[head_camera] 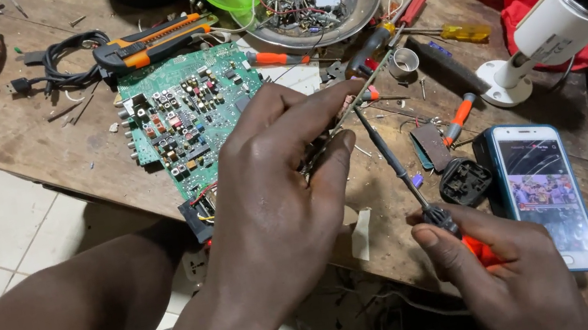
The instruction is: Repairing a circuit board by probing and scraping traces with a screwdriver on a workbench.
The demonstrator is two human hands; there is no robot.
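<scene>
At the centre of the frame, the left hand [275,192] pinches a small circuit board [348,108] edge-on between thumb and fingers. At lower right, the right hand [502,273] grips a screwdriver [394,159], its tip touching that board. Just left lies a green circuit board [180,112]; a smartphone [548,189] rests right.
</scene>
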